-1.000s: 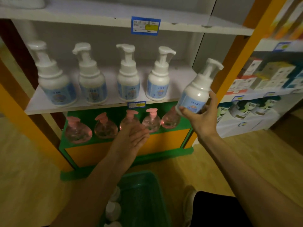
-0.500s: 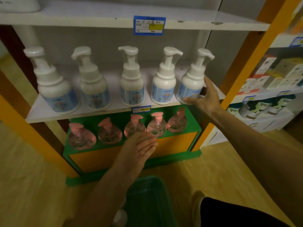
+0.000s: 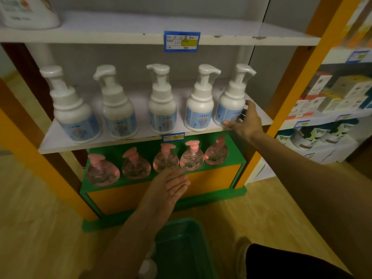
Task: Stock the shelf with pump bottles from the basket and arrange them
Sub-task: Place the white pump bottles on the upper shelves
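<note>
Several white pump bottles with blue labels stand in a row on the white shelf (image 3: 60,140). My right hand (image 3: 246,122) wraps the base of the rightmost bottle (image 3: 231,101), thumb in front and fingers behind; the bottle stands upright on the shelf's right end, close beside its neighbour (image 3: 199,111). My left hand (image 3: 171,188) hovers flat with nothing in it, in front of the lower row of pink bottles. The green basket (image 3: 181,248) lies on the floor below, with one white bottle top (image 3: 148,268) showing at its left; my left forearm hides part of it.
Several clear pink pump bottles (image 3: 166,163) line a green and orange stand (image 3: 221,178) under the shelf. An orange upright (image 3: 291,93) borders the shelf on the right, with boxed goods (image 3: 342,93) on the neighbouring shelves. Price tags (image 3: 181,41) hang on the shelf edges.
My right hand carried the white bottle from mid-air onto the shelf's right end and stood it upright there. My left hand stayed nearly where it was.
</note>
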